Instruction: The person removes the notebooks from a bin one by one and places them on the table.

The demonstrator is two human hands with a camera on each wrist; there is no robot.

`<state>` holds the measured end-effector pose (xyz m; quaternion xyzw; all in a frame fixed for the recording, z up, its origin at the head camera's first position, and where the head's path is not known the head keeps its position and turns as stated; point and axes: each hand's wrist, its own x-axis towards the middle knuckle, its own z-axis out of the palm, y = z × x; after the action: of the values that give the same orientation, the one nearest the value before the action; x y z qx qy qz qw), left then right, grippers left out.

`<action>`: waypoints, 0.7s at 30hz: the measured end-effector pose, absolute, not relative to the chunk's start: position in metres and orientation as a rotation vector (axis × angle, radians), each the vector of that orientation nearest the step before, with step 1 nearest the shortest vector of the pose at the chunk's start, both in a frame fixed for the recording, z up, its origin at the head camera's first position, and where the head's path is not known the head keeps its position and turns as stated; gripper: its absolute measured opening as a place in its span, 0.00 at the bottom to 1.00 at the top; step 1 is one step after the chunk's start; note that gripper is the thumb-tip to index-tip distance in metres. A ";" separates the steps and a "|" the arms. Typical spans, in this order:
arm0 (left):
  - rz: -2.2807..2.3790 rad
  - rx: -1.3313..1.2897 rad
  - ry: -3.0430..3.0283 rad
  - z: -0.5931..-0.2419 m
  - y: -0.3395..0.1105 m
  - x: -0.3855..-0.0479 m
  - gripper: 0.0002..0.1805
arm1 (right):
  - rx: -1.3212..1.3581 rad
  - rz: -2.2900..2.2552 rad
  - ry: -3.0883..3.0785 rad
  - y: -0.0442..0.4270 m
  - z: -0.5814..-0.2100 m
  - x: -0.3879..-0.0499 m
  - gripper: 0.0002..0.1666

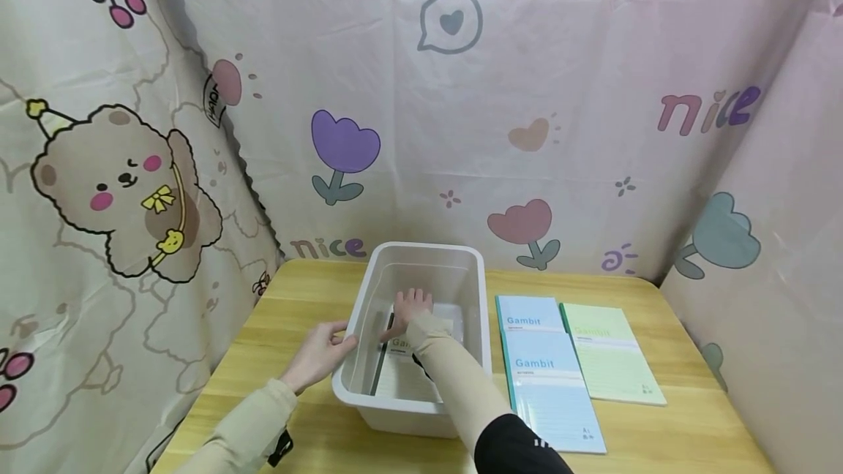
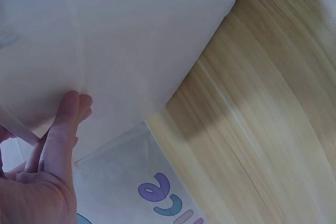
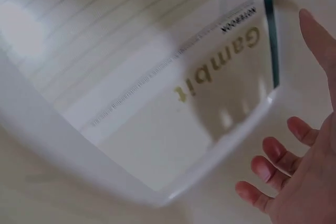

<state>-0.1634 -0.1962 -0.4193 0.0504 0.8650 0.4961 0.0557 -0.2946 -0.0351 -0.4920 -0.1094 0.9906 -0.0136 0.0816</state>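
Observation:
A white plastic storage bin (image 1: 486,328) stands on the table, with a pale notebook (image 3: 142,98) marked "Gambit" lying face up inside. The notebook's dark spine strip runs along the bin's left side in the head view. My left hand (image 1: 316,358) pinches the bin's left rim between thumb and fingers, its fingers lying along the outer wall in the left wrist view. Down inside the bin is my right hand (image 1: 412,311), fingers spread and holding nothing. In the right wrist view its fingertips (image 3: 262,167) are beside the notebook's top edge, apart from it.
Right of the bin, two blue notebooks (image 1: 549,393) overlap on the wooden table (image 1: 309,298). A green notebook (image 1: 619,364) lies beside them, farther right. Printed curtain cloth (image 1: 421,115) hangs behind the table and at both sides.

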 end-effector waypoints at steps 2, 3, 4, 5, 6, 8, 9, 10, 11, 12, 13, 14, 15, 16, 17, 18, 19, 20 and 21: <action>1.507 0.149 2.626 -0.420 -0.197 -0.162 0.23 | -0.330 -0.001 2.951 -0.036 -0.497 -0.293 0.63; 1.509 0.149 2.625 -0.420 -0.197 -0.162 0.23 | -0.332 0.013 2.939 -0.036 -0.499 -0.292 0.63; 1.510 0.146 2.626 -0.420 -0.197 -0.162 0.23 | -0.335 0.026 2.925 -0.036 -0.499 -0.292 0.63; 1.512 0.144 2.625 -0.420 -0.197 -0.162 0.23 | -0.337 0.046 2.908 -0.036 -0.499 -0.291 0.63; 1.514 0.143 2.625 -0.420 -0.197 -0.162 0.23 | -0.337 0.061 2.892 -0.036 -0.499 -0.290 0.63; 1.516 0.139 2.625 -0.420 -0.197 -0.162 0.23 | -0.333 0.071 2.865 -0.036 -0.499 -0.289 0.63; 1.516 0.137 2.628 -0.420 -0.197 -0.162 0.23 | -0.329 0.071 2.856 -0.036 -0.499 -0.288 0.62; 1.517 0.135 2.630 -0.420 -0.196 -0.162 0.23 | -0.324 0.076 2.849 -0.037 -0.500 -0.288 0.62; 1.520 0.134 2.632 -0.419 -0.196 -0.162 0.23 | -0.320 0.084 2.848 -0.037 -0.501 -0.288 0.63; 1.520 0.133 2.634 -0.419 -0.196 -0.162 0.23 | -0.317 0.086 2.850 -0.037 -0.503 -0.289 0.62; 1.522 0.133 2.634 -0.419 -0.196 -0.162 0.23 | -0.316 0.091 2.855 -0.037 -0.505 -0.289 0.62; 1.525 0.134 2.634 -0.419 -0.195 -0.161 0.23 | -0.318 0.094 2.862 -0.037 -0.507 -0.290 0.63; 1.530 0.134 2.632 -0.420 -0.195 -0.161 0.23 | -0.321 0.106 2.867 -0.037 -0.509 -0.291 0.63; 1.532 0.137 2.630 -0.420 -0.195 -0.161 0.23 | -0.325 0.115 2.872 -0.037 -0.512 -0.292 0.63; 1.537 0.137 2.628 -0.420 -0.195 -0.161 0.23 | -0.327 0.115 2.879 -0.037 -0.513 -0.293 0.63; 1.538 0.140 2.626 -0.421 -0.195 -0.160 0.23 | -0.330 0.119 2.886 -0.036 -0.515 -0.293 0.63; 1.540 0.142 2.625 -0.421 -0.195 -0.160 0.23 | -0.333 0.136 2.889 -0.036 -0.517 -0.294 0.63; 1.541 0.139 2.628 -0.421 -0.194 -0.160 0.23 | -0.336 0.150 2.892 -0.035 -0.518 -0.294 0.63; 1.540 0.136 2.633 -0.421 -0.194 -0.160 0.23 | -0.339 0.165 2.892 -0.035 -0.518 -0.295 0.63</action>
<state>-0.1600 -0.1941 -0.4214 0.0446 0.8614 0.5040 0.0440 -0.2948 -0.0348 -0.5183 -0.1153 0.9854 0.0562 0.1121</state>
